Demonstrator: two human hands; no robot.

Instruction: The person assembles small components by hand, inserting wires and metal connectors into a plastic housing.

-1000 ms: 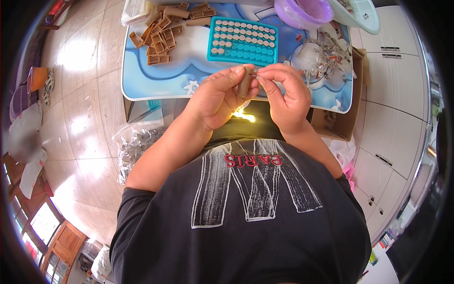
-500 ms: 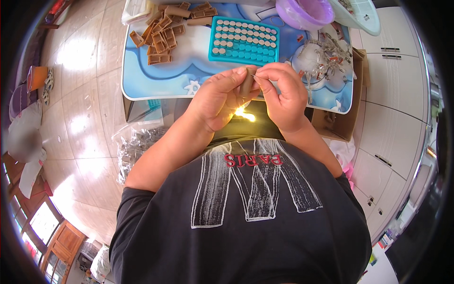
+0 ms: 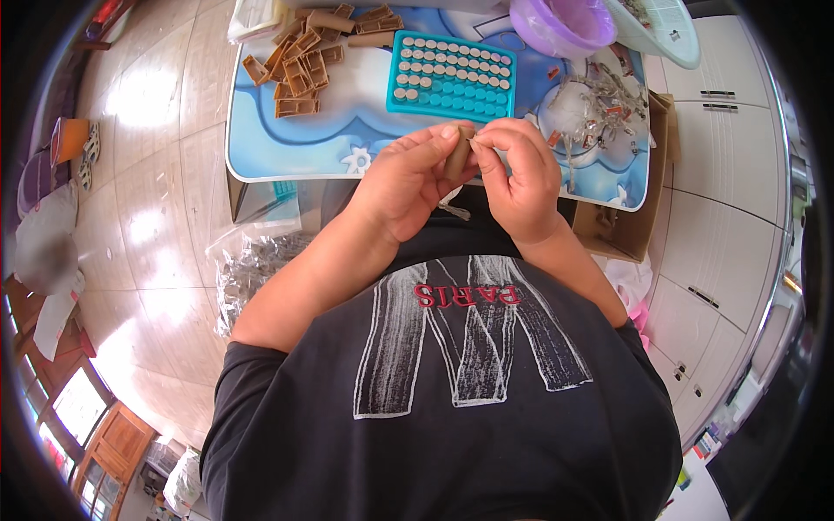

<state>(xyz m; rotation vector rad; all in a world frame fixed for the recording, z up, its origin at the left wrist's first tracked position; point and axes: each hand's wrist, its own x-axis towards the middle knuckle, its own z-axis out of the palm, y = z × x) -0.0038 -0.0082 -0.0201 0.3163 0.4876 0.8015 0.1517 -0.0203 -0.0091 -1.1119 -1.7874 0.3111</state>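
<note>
My left hand [image 3: 401, 178] is closed around a small brown plastic case [image 3: 458, 156], held tilted just off the table's front edge. Below the case dangles a short bundle of thin light-string wire [image 3: 454, 207], unlit. At the case's upper right end, my right hand [image 3: 526, 174] pinches thumb and forefinger together; what lies between the tips is too small to make out. Beyond both hands stands a teal tray [image 3: 452, 111] bearing rows of round silvery button cells [image 3: 456, 58], its nearer right slots bare.
Brown open cases [image 3: 300, 74] lie piled at the table's far left. Tangled wire light strings [image 3: 599, 108] spread at the right, near a purple basin [image 3: 565, 30] and a pale green basket [image 3: 665, 39]. A cardboard box [image 3: 608, 239] and a plastic bag of wires [image 3: 248, 269] flank me.
The bright yellow glow of the light string under my hands has gone out. Both hands stay near the same spot, the right fingertips still at the case's end.
</note>
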